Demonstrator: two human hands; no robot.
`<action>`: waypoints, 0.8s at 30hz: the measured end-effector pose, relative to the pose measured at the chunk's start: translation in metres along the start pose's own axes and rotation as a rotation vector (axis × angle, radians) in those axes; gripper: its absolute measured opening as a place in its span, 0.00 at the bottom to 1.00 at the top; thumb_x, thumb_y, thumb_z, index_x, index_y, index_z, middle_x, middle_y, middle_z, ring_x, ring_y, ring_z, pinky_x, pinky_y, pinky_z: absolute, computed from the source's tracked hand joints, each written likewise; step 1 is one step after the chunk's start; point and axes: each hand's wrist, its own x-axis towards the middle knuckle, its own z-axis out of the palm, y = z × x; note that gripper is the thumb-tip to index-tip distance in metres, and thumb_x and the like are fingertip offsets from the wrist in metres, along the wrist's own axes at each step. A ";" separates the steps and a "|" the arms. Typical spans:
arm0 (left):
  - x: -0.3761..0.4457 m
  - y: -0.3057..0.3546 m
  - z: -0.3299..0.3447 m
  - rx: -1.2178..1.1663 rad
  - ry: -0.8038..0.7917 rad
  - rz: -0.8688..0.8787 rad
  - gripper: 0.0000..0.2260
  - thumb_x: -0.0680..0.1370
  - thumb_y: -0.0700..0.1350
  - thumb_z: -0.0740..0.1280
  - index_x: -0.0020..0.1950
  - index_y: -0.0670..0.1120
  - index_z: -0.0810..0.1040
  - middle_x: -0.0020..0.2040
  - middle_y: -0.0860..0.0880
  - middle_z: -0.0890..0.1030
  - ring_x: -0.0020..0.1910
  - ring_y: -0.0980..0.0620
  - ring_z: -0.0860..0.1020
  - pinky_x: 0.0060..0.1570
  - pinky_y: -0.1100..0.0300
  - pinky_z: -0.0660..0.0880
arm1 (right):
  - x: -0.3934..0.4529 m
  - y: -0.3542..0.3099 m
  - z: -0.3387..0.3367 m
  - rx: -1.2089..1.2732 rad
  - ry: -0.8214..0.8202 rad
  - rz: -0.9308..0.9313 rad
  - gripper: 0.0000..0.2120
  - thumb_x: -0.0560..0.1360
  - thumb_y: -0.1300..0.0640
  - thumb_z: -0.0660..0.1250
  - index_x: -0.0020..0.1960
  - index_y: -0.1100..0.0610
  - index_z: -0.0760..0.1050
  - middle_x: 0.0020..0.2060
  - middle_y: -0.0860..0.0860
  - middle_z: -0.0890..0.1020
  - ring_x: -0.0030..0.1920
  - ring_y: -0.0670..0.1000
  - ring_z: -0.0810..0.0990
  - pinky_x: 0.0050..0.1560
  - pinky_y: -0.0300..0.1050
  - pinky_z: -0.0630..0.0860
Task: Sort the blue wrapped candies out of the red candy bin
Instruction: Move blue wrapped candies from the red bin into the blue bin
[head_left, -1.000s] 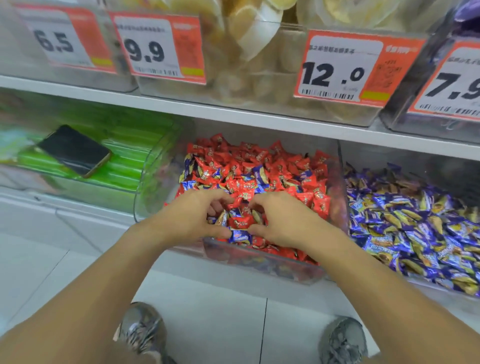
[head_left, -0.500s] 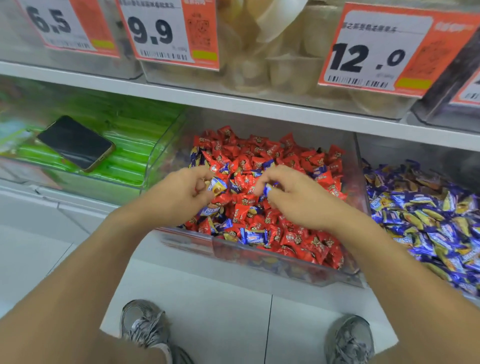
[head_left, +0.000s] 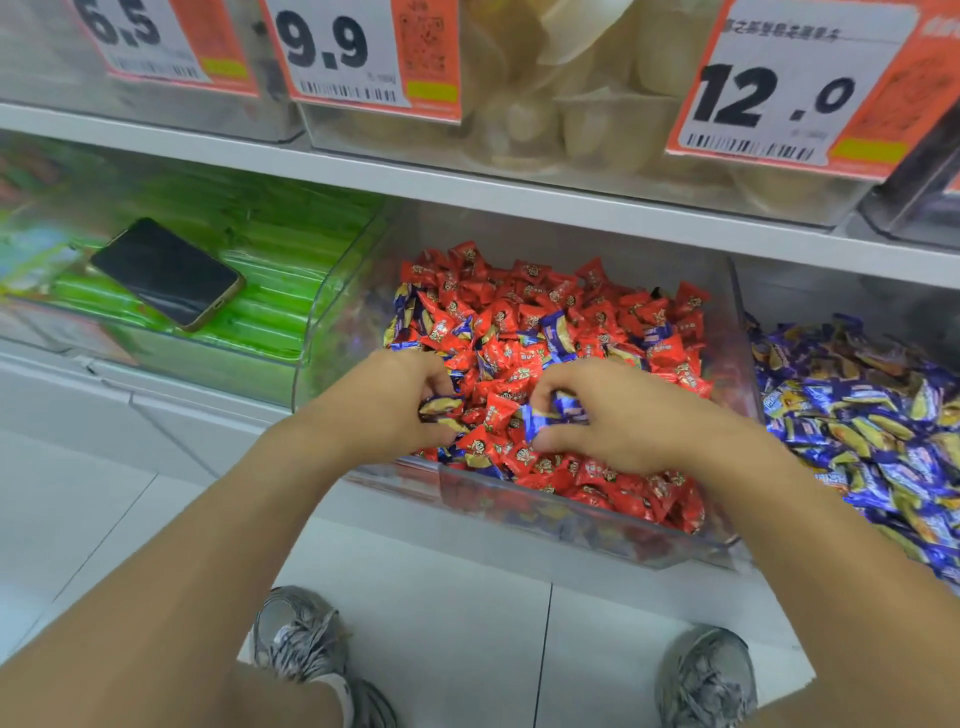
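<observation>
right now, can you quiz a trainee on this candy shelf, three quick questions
1. True or false: the phone lies in the red candy bin.
2. What does each hand hold? A) blue candies B) price tags C) nothing
3. On which side of the red bin is the bin of blue candies?

Key: 1. False, it lies on the green packets. 2. A, the left hand and right hand both grip blue candies. 3. Right.

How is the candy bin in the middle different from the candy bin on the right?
The middle bin holds mostly red candies with some blue ones mixed in; the right bin holds only blue and gold candies. Both hands, left hand and right hand, are in the middle bin gripping blue candies; none reach into the right bin. Both bins are clear plastic, side by side under one shelf.
</observation>
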 end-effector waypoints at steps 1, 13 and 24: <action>0.001 0.003 0.001 0.043 0.012 0.017 0.15 0.69 0.49 0.77 0.53 0.48 0.80 0.41 0.53 0.78 0.37 0.55 0.75 0.41 0.61 0.73 | -0.001 0.003 -0.004 0.005 0.044 0.012 0.06 0.75 0.47 0.71 0.48 0.46 0.75 0.41 0.42 0.77 0.41 0.42 0.74 0.39 0.40 0.69; 0.000 0.002 -0.018 -0.187 0.115 -0.140 0.10 0.77 0.54 0.68 0.44 0.48 0.74 0.36 0.47 0.83 0.30 0.51 0.81 0.28 0.61 0.71 | 0.021 -0.002 0.023 -0.253 0.188 0.105 0.20 0.74 0.38 0.67 0.47 0.56 0.78 0.36 0.52 0.79 0.43 0.56 0.76 0.43 0.49 0.75; 0.028 0.029 -0.007 -0.630 0.172 -0.253 0.09 0.78 0.41 0.64 0.40 0.52 0.69 0.35 0.47 0.75 0.30 0.52 0.69 0.33 0.60 0.67 | -0.004 0.003 -0.020 -0.120 0.208 0.178 0.14 0.78 0.45 0.65 0.45 0.56 0.72 0.33 0.52 0.76 0.36 0.53 0.74 0.36 0.50 0.68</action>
